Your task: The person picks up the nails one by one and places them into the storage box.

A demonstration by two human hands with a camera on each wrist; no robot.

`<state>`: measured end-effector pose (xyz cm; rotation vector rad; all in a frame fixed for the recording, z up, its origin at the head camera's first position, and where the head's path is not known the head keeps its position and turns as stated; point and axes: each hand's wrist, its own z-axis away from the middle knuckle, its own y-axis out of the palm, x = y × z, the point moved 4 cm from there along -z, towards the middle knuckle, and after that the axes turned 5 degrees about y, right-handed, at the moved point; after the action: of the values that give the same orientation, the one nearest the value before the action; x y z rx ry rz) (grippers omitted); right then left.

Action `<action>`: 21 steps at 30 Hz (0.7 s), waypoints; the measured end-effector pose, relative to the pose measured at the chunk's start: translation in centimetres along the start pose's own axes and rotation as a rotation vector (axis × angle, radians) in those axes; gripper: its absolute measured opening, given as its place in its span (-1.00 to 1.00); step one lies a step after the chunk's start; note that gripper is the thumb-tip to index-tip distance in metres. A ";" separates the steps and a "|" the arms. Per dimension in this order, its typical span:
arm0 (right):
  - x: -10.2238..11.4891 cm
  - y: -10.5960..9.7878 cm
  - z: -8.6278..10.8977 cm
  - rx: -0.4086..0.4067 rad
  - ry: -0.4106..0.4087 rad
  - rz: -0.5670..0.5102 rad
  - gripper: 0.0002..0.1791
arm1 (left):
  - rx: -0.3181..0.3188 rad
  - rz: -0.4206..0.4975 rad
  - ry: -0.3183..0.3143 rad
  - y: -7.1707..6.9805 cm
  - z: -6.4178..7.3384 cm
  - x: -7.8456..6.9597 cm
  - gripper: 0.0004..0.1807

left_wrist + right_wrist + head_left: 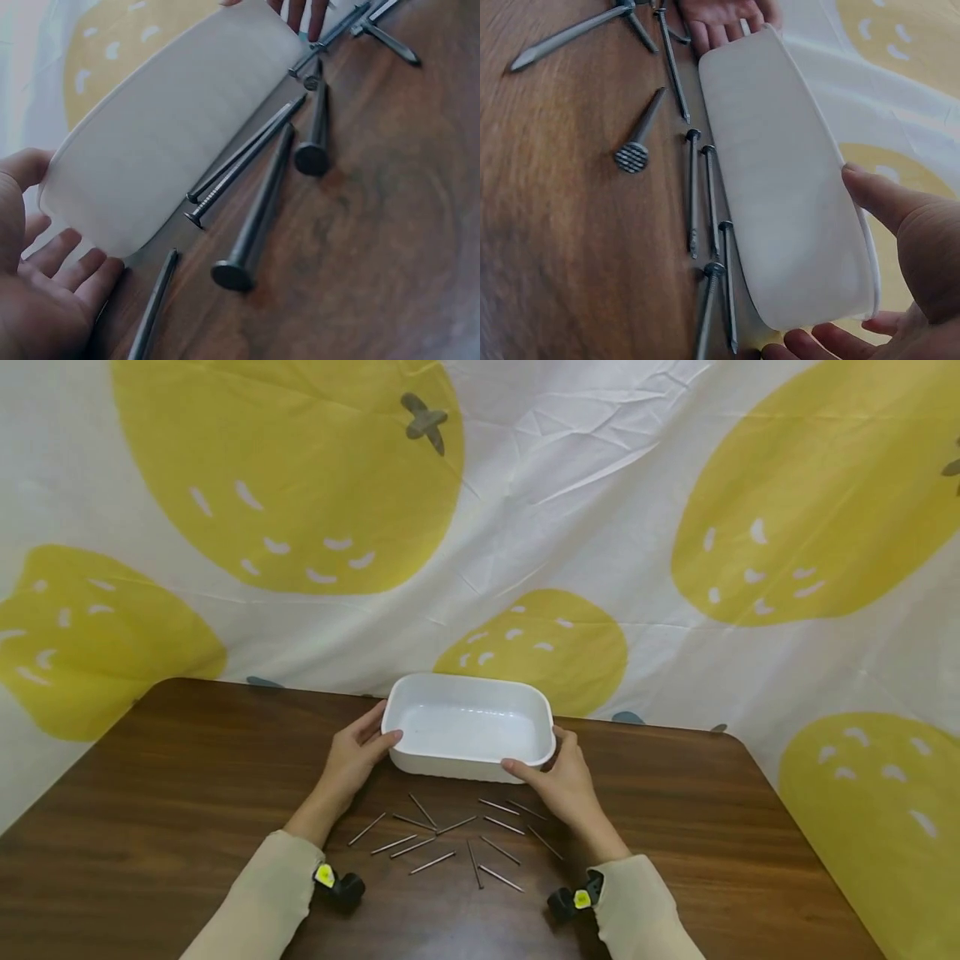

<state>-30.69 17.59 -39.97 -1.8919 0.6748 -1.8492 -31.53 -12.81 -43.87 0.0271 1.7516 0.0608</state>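
Note:
A white rectangular baking dish with rounded corners stands near the far edge of the table, nothing inside it. My left hand grips its left end, thumb over the rim and fingers under the side. At the other end my right hand holds the dish the same way, its thumb on the front right rim. In the right wrist view that thumb presses the rim while the fingers curl below. Several steel nails lie scattered on the wood in front of the dish, between my forearms; their flat heads show in the left wrist view.
The dark wooden table has rounded far corners. Right behind it hangs a white cloth printed with yellow fruit. A small black camera is strapped at my left wrist, another black camera at my right.

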 end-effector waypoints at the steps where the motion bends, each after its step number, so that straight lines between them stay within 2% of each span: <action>1: 0.0 -0.2 0.0 0.012 0.007 0.007 0.03 | -0.004 0.006 0.004 0.1 0.0 0.1 -0.29; 7: 0.0 -2.2 0.4 0.074 0.044 0.083 0.01 | -0.023 0.014 0.016 0.5 -0.3 0.2 -0.31; 12: 0.3 -4.0 1.0 0.103 0.026 0.171 0.05 | -0.045 0.014 0.012 0.5 -0.4 0.2 -0.32; 16: 0.6 -5.2 1.6 0.091 -0.029 0.189 -0.15 | -0.033 -0.004 -0.004 0.3 -0.2 0.2 -0.31; 21: 1.7 -6.5 2.6 0.079 -0.154 0.244 -0.46 | -0.031 -0.046 -0.005 -0.2 0.2 0.1 -0.30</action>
<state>-27.71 21.60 -34.80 -1.7915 0.7333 -1.5395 -31.38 -12.98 -44.05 -0.0358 1.7454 0.0544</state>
